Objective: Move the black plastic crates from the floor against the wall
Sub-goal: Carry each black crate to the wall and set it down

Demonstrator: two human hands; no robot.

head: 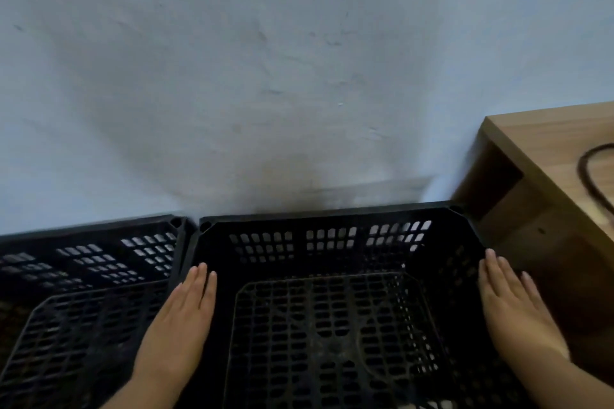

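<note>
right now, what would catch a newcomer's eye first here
Two flat hands, left hand and right hand, rest on the side rims of an empty black crate that fills the lower middle, its far edge close to the wall. A second crate sits right beside it on the left, and a wooden table with a dark cable juts in at the right.

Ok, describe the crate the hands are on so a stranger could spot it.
Start at the pale wall and drop to its foot, where two black crates sit side by side. The right-hand crate adjoins the wooden cabinet, with the left hand and right hand flat on its sides.
</note>
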